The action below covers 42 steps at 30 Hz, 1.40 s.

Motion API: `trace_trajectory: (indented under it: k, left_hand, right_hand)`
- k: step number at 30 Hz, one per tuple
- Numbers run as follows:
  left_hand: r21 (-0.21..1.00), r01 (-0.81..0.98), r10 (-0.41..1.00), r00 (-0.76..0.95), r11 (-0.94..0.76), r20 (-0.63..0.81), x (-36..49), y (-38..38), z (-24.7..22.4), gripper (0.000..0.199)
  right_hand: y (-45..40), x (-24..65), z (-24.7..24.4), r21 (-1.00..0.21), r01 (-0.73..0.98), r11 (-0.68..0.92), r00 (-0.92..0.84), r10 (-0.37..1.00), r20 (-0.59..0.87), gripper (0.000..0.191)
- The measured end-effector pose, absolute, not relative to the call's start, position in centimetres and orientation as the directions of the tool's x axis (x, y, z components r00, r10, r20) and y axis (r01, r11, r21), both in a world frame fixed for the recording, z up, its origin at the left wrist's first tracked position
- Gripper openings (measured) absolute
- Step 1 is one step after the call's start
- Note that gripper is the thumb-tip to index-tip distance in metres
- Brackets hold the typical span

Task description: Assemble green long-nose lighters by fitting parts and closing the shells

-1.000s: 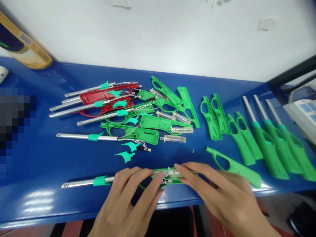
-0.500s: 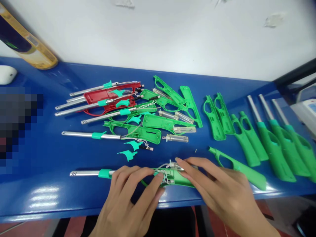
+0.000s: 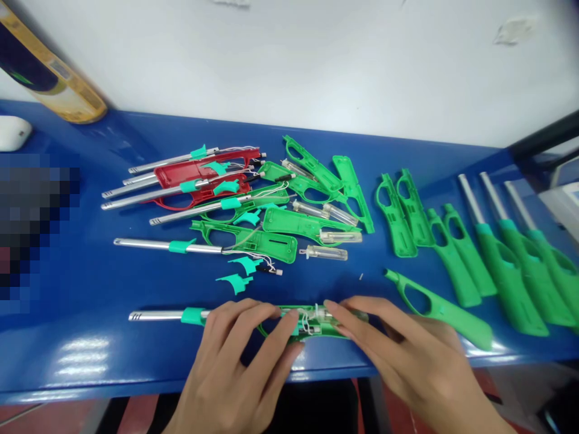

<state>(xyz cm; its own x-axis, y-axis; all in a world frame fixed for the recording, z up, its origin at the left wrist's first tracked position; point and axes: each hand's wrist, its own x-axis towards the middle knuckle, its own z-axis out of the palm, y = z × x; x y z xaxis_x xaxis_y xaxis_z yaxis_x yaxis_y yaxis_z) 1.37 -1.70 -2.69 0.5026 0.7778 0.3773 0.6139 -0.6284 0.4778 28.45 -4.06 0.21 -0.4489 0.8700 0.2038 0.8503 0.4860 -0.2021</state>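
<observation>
Near the table's front edge lies a green lighter half-shell (image 3: 326,335), open side up, with a silver tube (image 3: 160,316) and its teal collar (image 3: 193,316) reaching out to the left. My left hand (image 3: 242,355) grips the shell around its trigger opening, fingertips by the white wires (image 3: 309,324). In my right hand (image 3: 398,343), a clear fuel tank (image 3: 322,312) is pinched between thumb and fingers, its valve end pointing left over the shell. Much of the tank is hidden by the fingers. Just right of this hand lies a green shell half (image 3: 446,313), outer side up.
Behind the hands are silver tubes (image 3: 199,248), red shells (image 3: 181,175), green shells (image 3: 312,226), clear tanks (image 3: 326,253) and teal triggers (image 3: 237,282). Several more shells (image 3: 395,220) and assembled lighters (image 3: 511,277) lie right. A yellow-and-blue can (image 3: 76,99) stands at the back left.
The clear fuel tank has come down from the shell's far edge, toward me, into line with the shell. My left hand stays nearly in place. The view has shifted slightly.
</observation>
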Motion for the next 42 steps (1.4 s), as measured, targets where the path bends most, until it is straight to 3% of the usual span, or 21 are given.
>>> trace_trajectory:
  k: [8, 13, 20, 28, 35, 42]
  left_hand:
    - [0.451, 0.65, 0.79, 0.534, -0.612, 0.301, 1.4, -1.6, -2.2, 0.036]
    - [0.459, 0.651, 0.795, 0.529, -0.604, 0.296, 1.4, -1.6, -2.2, 0.034]
    - [0.423, 0.668, 0.791, 0.51, -0.612, 0.339, 1.8, -1.1, -1.7, 0.029]
    - [0.35, 0.64, 0.728, 0.571, -0.684, 0.379, 2.4, 0.3, -1.4, 0.036]
    - [0.366, 0.633, 0.73, 0.562, -0.682, 0.388, 2.1, -0.6, -1.8, 0.025]
    - [0.376, 0.615, 0.721, 0.603, -0.693, 0.343, 1.7, -1.1, -2.2, 0.042]
  right_hand:
    - [-4.3, 28.5, -0.1, -0.247, 0.851, 0.463, -0.432, 0.885, 0.172, 0.068]
    - [-4.2, 28.4, -0.3, -0.228, 0.859, 0.458, -0.423, 0.887, 0.186, 0.064]
    - [-4.4, 28.2, -0.7, -0.25, 0.863, 0.439, -0.406, 0.897, 0.173, 0.054]
    - [-3.9, 27.8, -0.1, -0.204, 0.854, 0.479, -0.438, 0.873, 0.215, 0.05]
    - [-3.9, 27.3, -0.1, -0.218, 0.866, 0.451, -0.406, 0.887, 0.22, 0.058]
    - [-3.9, 27.2, 0.1, -0.23, 0.861, 0.453, -0.401, 0.884, 0.24, 0.059]
